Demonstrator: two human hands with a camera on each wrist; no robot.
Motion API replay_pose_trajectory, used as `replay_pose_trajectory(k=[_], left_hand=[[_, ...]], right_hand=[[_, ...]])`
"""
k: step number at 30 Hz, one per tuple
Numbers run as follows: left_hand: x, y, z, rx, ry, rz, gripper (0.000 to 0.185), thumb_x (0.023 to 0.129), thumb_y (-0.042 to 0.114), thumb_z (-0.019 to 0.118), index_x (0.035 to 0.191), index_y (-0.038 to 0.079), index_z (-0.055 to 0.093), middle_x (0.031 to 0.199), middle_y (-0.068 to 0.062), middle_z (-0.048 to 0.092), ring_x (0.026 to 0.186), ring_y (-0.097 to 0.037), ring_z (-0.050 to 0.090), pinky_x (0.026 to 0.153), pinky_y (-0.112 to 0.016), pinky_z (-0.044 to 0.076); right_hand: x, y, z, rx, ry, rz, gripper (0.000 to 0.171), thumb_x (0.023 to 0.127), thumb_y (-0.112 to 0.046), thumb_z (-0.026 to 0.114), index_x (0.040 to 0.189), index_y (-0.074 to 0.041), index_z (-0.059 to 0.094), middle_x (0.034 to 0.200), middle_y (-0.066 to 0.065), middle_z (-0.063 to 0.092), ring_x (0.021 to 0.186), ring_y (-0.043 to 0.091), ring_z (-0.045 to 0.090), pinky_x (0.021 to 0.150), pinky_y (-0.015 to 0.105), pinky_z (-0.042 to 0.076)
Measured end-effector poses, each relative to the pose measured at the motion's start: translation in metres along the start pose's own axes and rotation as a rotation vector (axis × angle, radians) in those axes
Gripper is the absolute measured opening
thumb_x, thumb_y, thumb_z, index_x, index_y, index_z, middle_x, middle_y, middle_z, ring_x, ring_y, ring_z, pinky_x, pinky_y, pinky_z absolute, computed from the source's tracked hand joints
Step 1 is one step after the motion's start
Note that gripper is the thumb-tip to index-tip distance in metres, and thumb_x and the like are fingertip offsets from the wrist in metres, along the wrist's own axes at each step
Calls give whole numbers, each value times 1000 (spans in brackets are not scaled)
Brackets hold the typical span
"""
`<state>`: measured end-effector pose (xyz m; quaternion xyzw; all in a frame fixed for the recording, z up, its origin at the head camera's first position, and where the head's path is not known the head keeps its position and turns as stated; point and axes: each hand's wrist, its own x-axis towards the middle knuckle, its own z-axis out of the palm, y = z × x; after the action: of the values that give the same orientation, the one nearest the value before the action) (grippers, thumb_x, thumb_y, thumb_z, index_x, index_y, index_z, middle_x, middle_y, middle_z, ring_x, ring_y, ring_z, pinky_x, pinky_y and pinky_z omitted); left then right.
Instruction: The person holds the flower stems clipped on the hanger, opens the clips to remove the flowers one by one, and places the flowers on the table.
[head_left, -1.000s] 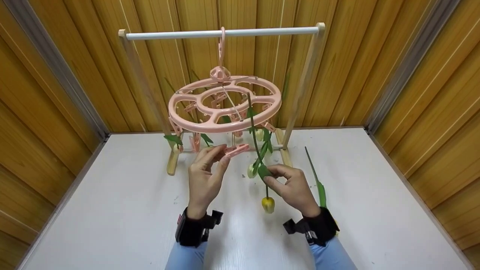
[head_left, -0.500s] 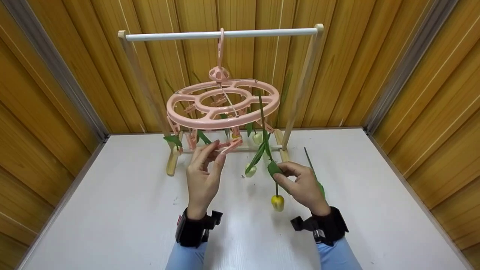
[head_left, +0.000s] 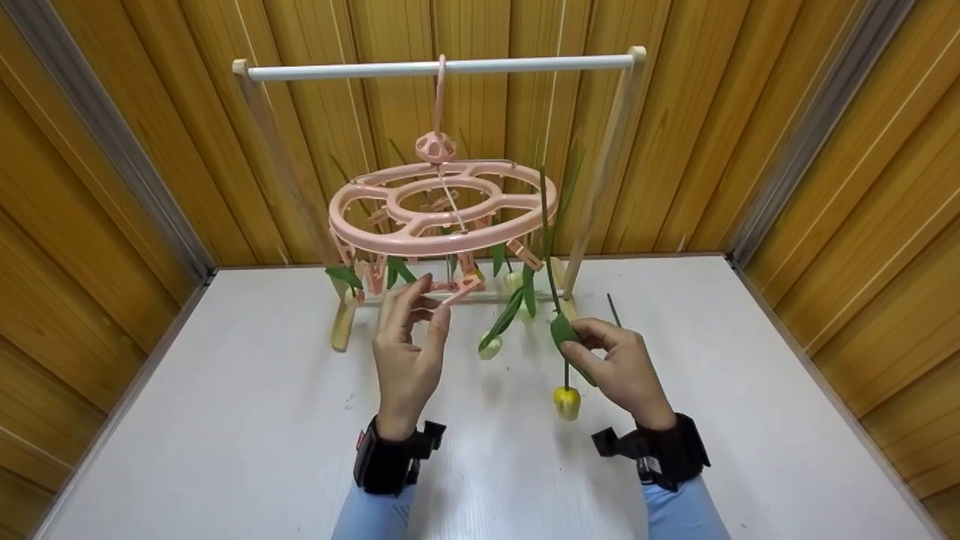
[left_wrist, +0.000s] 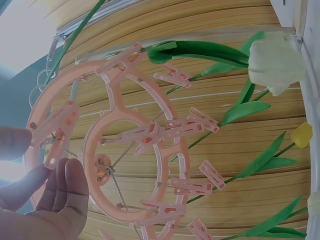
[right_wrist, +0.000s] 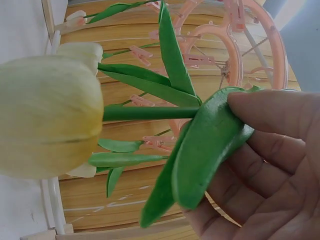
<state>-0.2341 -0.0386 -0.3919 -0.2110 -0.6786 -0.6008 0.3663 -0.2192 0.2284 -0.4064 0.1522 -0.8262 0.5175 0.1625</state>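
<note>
In the head view my left hand pinches a pink clothespin that hangs at the front of a round pink drying rack. The left wrist view shows thumb and fingertips on the two legs of this clothespin, spread in a V. My right hand holds an artificial yellow tulip upside down, to the right of the rack. Its thumb and fingers grip it at the green leaves, and the bloom fills the left of the right wrist view. The stem top overlaps the rack's right rim.
White tulips and others hang bloom-down from the rack's clothespins. A wooden stand with a white bar carries the rack. On the white table, another stem lies partly behind my right hand. Wood-panelled walls enclose three sides.
My right hand has moved right with the yellow tulip, away from the clothespin. My left hand has shifted slightly left, the clothespin's legs now spread, and the rack has swung a little left.
</note>
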Motion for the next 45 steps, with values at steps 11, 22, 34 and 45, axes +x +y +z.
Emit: replay_pose_trajectory(k=[11, 22, 34, 45], left_hand=[[-2, -2, 1, 107, -21, 63, 37, 94, -2, 67, 132, -4, 65, 122, -17, 61, 104, -30, 63, 84, -39, 55], [-6, -3, 5, 306, -36, 193, 39, 92, -2, 69, 131, -4, 65, 125, -17, 60, 113, -30, 58, 90, -40, 50], [-18, -4, 1, 436, -130, 196, 42, 91, 1, 72, 132, -5, 64, 126, -18, 60, 118, -30, 59, 96, -44, 54], [-33, -13, 8, 552, -227, 262, 45, 89, 5, 76, 132, -5, 64, 128, -19, 62, 116, -30, 61, 85, -39, 56]], right_hand=[[-2, -1, -6, -49, 35, 27, 17, 91, -1, 76, 108, -3, 78, 88, 2, 74, 79, 12, 68, 77, 25, 52], [-5, 0, -17, -91, 80, 32, 15, 92, -1, 75, 106, -5, 78, 88, 3, 75, 79, 11, 68, 74, 22, 51], [-19, 17, -34, -178, 125, 28, 17, 91, 1, 75, 108, -1, 77, 87, 5, 74, 76, 5, 65, 73, 16, 49], [-25, 27, -42, -216, 134, 108, 19, 92, 1, 74, 111, 2, 75, 86, 8, 73, 69, 5, 65, 64, 16, 50]])
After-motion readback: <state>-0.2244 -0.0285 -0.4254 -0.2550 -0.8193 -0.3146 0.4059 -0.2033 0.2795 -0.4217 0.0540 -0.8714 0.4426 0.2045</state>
